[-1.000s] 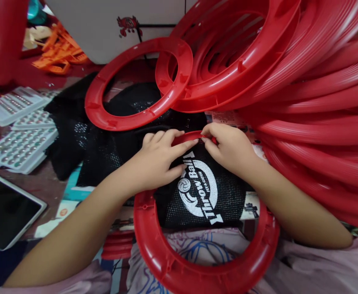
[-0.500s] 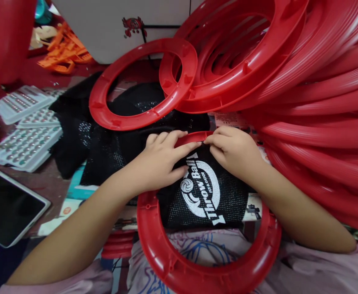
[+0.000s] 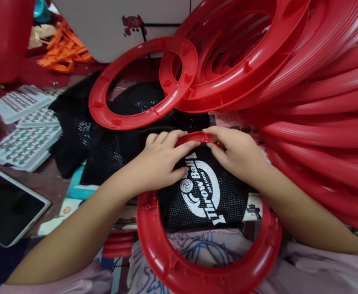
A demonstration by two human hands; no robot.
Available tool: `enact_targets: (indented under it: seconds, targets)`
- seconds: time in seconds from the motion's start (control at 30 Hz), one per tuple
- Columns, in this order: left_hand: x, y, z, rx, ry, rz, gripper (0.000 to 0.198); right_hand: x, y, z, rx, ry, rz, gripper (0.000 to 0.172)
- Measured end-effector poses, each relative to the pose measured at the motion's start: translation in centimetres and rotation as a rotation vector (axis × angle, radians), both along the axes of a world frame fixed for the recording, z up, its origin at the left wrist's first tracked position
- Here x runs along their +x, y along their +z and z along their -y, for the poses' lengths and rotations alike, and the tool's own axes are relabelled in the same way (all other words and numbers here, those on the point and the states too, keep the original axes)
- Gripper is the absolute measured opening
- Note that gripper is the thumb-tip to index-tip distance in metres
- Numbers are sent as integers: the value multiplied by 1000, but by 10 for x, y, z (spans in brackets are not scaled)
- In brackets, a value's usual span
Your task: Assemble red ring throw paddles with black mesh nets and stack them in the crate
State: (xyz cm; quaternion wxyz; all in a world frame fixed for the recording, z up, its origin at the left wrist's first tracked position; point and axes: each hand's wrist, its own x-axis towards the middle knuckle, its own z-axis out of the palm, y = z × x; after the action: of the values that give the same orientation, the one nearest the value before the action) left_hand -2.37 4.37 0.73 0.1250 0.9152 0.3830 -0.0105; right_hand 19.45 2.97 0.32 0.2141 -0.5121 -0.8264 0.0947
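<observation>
A red plastic ring (image 3: pixel 197 265) lies on my lap with a black mesh net (image 3: pixel 227 196) stretched inside it, printed "Throw Ball" in white. My left hand (image 3: pixel 160 161) rests on the net at the ring's far rim, fingers pressed on the mesh edge. My right hand (image 3: pixel 235 149) pinches the mesh against the same far rim, fingertips meeting those of the left. The rim under both hands is mostly hidden.
A loose red ring (image 3: pixel 142 81) leans on a pile of black mesh (image 3: pixel 105 143). A big stack of red rings (image 3: pixel 304 81) fills the right side. Grey trays of small parts (image 3: pixel 22 143) and a tablet (image 3: pixel 7 208) lie left; orange plastic pieces (image 3: pixel 59 53) behind.
My right fingertips have shifted slightly along the far rim, still pinching the mesh. The left hand has stayed in place.
</observation>
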Motion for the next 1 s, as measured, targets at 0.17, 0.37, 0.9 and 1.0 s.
enact_targets:
  seconds: [0.17,0.37,0.9,1.0]
  targets:
    - [-3,-4,-1,16,-6,33,61,3,-1,-4,-80,-154,-223,29]
    - [-3,-5,-1,26,-19,40,61,3,0,-7,-83,-127,-202,27]
    - [-12,7,-15,-190,146,333,44,-4,27,25,-463,-120,668,28]
    - [-10,5,-17,-171,149,347,42,-11,30,22,-480,-120,663,28]
